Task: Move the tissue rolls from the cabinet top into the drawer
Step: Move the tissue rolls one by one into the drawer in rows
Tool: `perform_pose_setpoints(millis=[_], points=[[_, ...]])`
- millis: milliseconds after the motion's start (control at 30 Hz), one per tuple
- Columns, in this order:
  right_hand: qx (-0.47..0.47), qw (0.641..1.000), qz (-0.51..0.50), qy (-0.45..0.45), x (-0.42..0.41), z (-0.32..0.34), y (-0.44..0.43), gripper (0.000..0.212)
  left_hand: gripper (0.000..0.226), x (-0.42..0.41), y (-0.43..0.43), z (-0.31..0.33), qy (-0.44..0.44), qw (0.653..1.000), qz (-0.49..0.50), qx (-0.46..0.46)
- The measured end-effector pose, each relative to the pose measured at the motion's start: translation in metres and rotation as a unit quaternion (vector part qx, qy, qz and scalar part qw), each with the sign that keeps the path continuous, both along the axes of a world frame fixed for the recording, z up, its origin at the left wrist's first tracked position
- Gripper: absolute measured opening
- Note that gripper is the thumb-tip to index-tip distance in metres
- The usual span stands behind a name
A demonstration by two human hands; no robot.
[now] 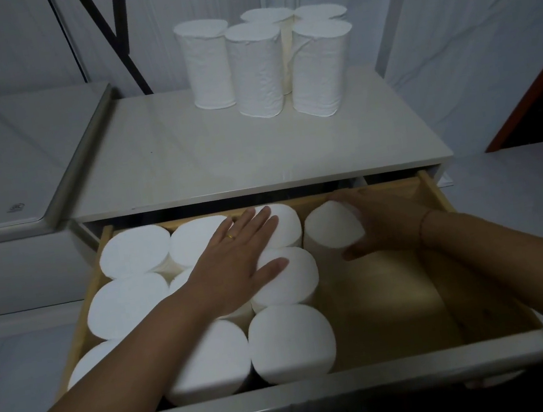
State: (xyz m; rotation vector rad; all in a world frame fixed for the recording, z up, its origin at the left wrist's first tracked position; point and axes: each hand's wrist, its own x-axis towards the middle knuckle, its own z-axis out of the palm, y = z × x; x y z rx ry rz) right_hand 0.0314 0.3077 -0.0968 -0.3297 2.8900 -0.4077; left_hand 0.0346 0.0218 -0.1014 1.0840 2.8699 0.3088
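Note:
Several white tissue rolls (254,69) stand upright in a cluster at the back of the cabinet top (187,154). Below it the wooden drawer (430,191) is pulled out. Its left and middle part is packed with several upright rolls (291,341). My left hand (232,262) lies flat, fingers spread, on the tops of the middle rolls. My right hand (386,221) wraps around one roll (331,225) standing at the drawer's back, right of the packed rows.
The right part of the drawer floor (396,300) is bare wood. A grey glass-topped unit (17,170) adjoins the cabinet on the left. A dark red door frame (538,94) stands at the right. White walls rise behind.

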Motion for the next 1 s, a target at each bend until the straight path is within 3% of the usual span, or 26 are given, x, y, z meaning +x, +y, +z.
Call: perform_pose_setpoints(millis=[333, 1000], points=[[-0.080, 0.993, -0.064, 0.051, 0.008, -0.005, -0.008, 0.091, 0.074, -0.001, 0.000, -0.001, 0.008, 1.000, -0.003, -0.001], [-0.131, 0.976, -0.124, 0.121, 0.016, -0.018, -0.023, 0.083, 0.073, -0.002, 0.008, 0.004, 0.020, 1.000, -0.016, -0.014]])
